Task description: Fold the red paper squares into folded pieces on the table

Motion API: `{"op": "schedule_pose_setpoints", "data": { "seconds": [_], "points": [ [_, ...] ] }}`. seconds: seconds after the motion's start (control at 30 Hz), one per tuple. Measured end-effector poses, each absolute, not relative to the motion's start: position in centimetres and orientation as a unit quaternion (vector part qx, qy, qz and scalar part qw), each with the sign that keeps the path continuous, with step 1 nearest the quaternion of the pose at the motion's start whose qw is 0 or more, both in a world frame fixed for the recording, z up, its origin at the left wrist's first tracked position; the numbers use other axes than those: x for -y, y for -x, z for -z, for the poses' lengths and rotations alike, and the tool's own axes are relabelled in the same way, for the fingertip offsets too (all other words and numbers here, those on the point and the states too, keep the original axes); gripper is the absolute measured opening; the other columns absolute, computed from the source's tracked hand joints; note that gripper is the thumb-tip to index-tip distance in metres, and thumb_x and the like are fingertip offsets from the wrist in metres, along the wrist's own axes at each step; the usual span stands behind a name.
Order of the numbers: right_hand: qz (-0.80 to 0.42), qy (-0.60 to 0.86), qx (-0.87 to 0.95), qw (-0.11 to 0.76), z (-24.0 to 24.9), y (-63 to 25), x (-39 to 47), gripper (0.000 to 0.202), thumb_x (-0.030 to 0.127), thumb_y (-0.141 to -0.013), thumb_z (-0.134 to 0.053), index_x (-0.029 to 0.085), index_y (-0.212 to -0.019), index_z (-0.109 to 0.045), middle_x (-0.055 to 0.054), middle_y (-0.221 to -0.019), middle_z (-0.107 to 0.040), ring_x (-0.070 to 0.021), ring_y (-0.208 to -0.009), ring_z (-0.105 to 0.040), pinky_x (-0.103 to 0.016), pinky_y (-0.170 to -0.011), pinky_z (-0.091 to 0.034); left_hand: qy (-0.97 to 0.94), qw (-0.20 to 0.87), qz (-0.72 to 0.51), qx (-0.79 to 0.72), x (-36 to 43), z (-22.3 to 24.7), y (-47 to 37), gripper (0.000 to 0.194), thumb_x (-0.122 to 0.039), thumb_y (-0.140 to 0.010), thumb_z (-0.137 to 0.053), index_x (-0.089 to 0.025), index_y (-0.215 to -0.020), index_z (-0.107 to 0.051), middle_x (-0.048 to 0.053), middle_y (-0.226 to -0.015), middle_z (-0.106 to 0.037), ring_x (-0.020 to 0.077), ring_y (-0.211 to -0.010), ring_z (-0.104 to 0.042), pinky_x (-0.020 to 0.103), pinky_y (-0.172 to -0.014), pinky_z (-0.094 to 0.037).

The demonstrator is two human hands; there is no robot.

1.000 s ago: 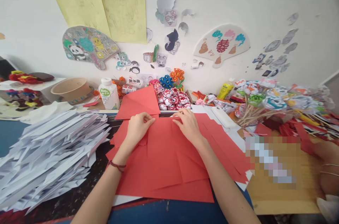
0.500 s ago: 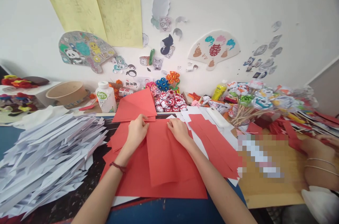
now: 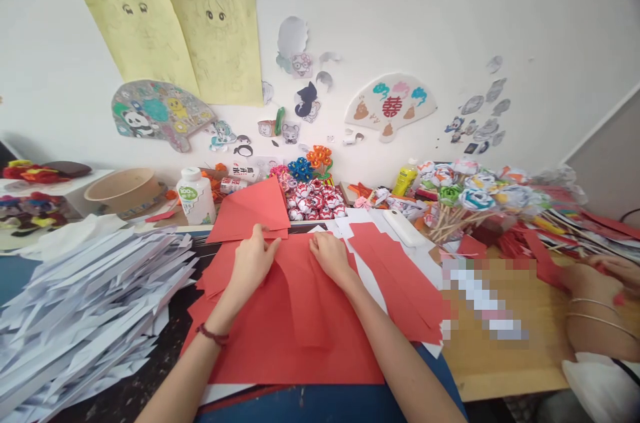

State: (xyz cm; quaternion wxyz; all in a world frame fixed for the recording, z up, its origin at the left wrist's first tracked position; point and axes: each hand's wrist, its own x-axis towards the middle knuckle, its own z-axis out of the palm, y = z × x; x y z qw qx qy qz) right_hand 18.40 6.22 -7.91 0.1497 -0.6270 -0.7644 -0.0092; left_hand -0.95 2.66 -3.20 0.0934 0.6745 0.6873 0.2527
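Note:
A large red paper sheet [image 3: 295, 336] lies in front of me, its top part bulging up as a narrow folded strip between my hands. My left hand [image 3: 253, 262] presses the sheet's far edge on the left with fingers together. My right hand [image 3: 329, 256] presses the same edge on the right, fingers flat. More red sheets [image 3: 400, 276] lie fanned out to the right, and a folded red piece [image 3: 253, 210] lies just beyond my left hand.
A heap of folded white paper pieces [image 3: 85, 303] fills the left. A white glue bottle [image 3: 196, 195] and a paper bowl [image 3: 123, 191] stand at the back left. Paper flowers on sticks [image 3: 480, 200] lie at the right. Another person's hand [image 3: 600, 303] rests on a cardboard sheet [image 3: 500, 356].
My hands have moved closer together along the far edge, and the sheet between them has narrowed and bulged. The view has tilted up and right. The other person's hand has come further in.

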Motion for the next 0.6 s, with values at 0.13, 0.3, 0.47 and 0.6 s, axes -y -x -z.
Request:
{"op": "schedule_pose_setpoints", "data": {
  "seconds": [0.13, 0.3, 0.47, 0.6],
  "points": [
    [0.010, 0.634, 0.759, 0.149, 7.9, -18.2, -6.1, 0.025, 0.023, -0.096, -0.038, 0.017, -0.093, -0.062, -0.009, -0.095, -0.067, -0.0205, -0.086, -0.061, -0.027, -0.063, -0.036, -0.668, 0.108, -0.222, -0.702, -0.8, 2.5, 0.7, 0.049, -0.046, -0.086, -0.048, -0.014, -0.122, -0.039, 0.004, -0.067, -0.067, 0.0303, -0.077, -0.068, 0.029, -0.059, -0.037],
    [0.007, 0.631, 0.760, 0.152, 8.0, -18.2, -6.1, 0.025, 0.023, -0.096, -0.038, 0.016, -0.094, -0.062, -0.009, -0.094, -0.067, -0.0208, -0.086, -0.061, -0.027, -0.064, -0.037, -0.667, 0.165, -0.234, -0.688, 0.7, 3.0, 0.9, 0.043, -0.033, -0.084, -0.053, -0.019, -0.120, -0.036, 0.000, -0.067, -0.068, 0.0262, -0.076, -0.068, 0.027, -0.061, -0.038],
    [0.008, 0.626, 0.763, 0.160, 8.3, -18.3, -6.3, 0.023, 0.022, -0.096, -0.039, 0.016, -0.094, -0.061, -0.009, -0.094, -0.067, -0.0212, -0.087, -0.060, -0.027, -0.066, -0.037, -0.689, 0.148, -0.222, -0.674, 1.2, 4.0, 1.0, 0.041, -0.018, -0.083, -0.050, -0.019, -0.120, -0.034, -0.002, -0.062, -0.064, 0.0253, -0.071, -0.067, 0.026, -0.060, -0.035],
    [0.010, 0.626, 0.763, 0.162, 8.4, -18.3, -6.3, 0.023, 0.022, -0.096, -0.038, 0.016, -0.095, -0.060, -0.009, -0.093, -0.066, -0.0210, -0.086, -0.059, -0.028, -0.066, -0.037, -0.707, 0.152, -0.211, -0.658, 1.5, 4.6, 1.1, 0.040, -0.017, -0.083, -0.048, -0.019, -0.120, -0.033, -0.003, -0.061, -0.062, 0.0250, -0.069, -0.066, 0.026, -0.060, -0.035]
  ]
}}
